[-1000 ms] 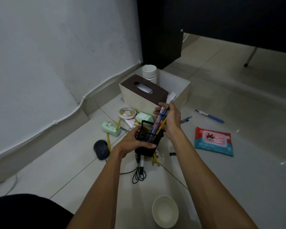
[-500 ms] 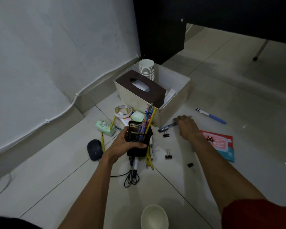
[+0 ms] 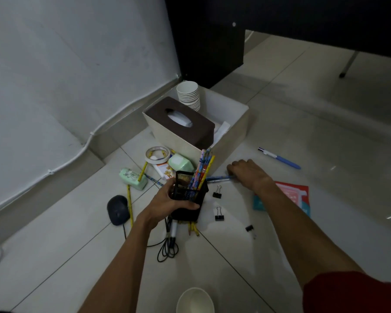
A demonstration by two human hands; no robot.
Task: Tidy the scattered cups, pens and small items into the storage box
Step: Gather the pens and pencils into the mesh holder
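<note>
Just right of left fingers [image 3: 186,206] gripping the mesh holder [image 3: 187,195], right fingers [image 3: 232,168] have dropped to pinch the next blue pen [image 3: 219,178].

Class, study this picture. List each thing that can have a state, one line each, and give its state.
left hand, grips the mesh holder.
mesh holder, upright, pencils inside.
right hand, on the nearer blue pen; grip unclear.
nearer blue pen, lying on the floor.
storage box, open.
cup stack, upright in the box.
loose cup, upright on the floor.
</note>
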